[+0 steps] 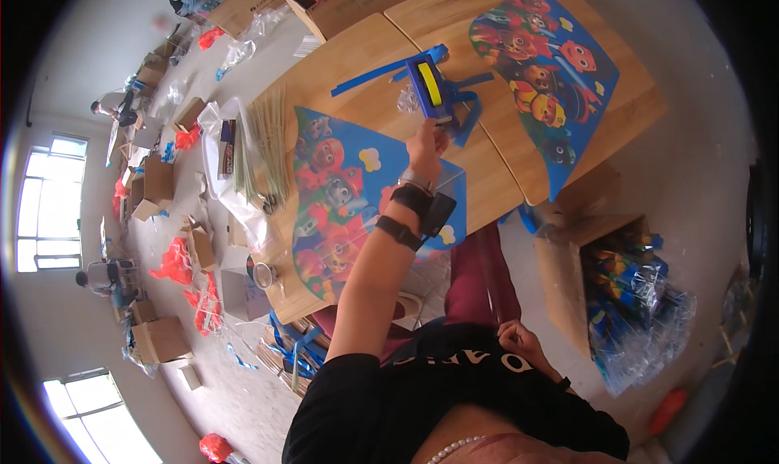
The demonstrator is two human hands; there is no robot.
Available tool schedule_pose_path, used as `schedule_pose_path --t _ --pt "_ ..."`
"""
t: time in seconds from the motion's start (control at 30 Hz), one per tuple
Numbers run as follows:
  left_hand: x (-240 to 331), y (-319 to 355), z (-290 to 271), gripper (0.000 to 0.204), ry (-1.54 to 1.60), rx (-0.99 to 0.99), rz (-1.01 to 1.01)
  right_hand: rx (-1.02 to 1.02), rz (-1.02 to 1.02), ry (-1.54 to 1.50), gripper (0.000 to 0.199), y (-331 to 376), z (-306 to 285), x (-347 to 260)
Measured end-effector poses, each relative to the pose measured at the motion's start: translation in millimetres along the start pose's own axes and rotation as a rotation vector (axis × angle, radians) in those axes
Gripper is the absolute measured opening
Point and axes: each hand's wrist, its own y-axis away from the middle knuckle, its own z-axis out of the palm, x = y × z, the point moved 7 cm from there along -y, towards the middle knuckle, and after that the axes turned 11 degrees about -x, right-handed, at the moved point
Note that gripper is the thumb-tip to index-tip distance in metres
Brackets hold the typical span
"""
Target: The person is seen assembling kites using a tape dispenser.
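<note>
My left hand (426,146) reaches out over the wooden table (341,66) and grips the near end of a blue tape dispenser (430,86) with a yellow roll. A watch and a black strap sit on that wrist. Under the forearm lies a blue kite (341,196) printed with cartoon figures. Long blue strips (369,76) lie beside the dispenser. My right hand (522,340) rests in my lap against my black shirt, fingers curled, with nothing seen in it.
A second cartoon kite (552,66) covers the table's right part. A bundle of thin sticks (268,147) in clear plastic lies on the left edge. A cardboard box of packed kites (625,289) stands at right. Boxes and red bags (174,261) litter the floor left.
</note>
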Motion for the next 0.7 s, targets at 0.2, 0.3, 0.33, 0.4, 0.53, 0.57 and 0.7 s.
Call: schedule_pose_path --t 0.2,0.3,0.33,0.4,0.53,0.57,0.7 --pt "2.3 -9.7 -9.4 0.018 -0.073 -0.055 0.083 -0.045 -0.009 0.142 0.014 -3.9 -0.3 2.2" --pt "-2.8 -11.9 -5.1 0.018 -0.178 -0.059 0.077 -0.023 0.034 0.061 0.015 -1.1 -2.2 4.2" --pt "-7.1 -10.0 -3.2 0.018 -0.227 -0.052 0.038 -0.005 0.05 0.054 0.015 1.4 -3.2 2.3" --pt "-7.1 -7.6 1.2 0.019 -0.215 -0.024 0.085 -0.01 0.066 0.053 0.014 2.7 -5.3 1.6" --pt "-2.5 -5.0 -1.2 0.018 -0.369 0.12 0.131 0.029 0.018 0.039 0.013 0.4 -11.0 -12.6" --pt "3.3 -1.8 -3.8 0.017 -0.573 0.175 0.158 0.035 -0.002 0.054 0.012 0.1 -11.3 -18.0" --pt "0.6 -6.9 -18.7 0.01 -0.655 0.157 0.185 0.02 0.009 0.173 0.011 -2.9 -19.8 -30.8"
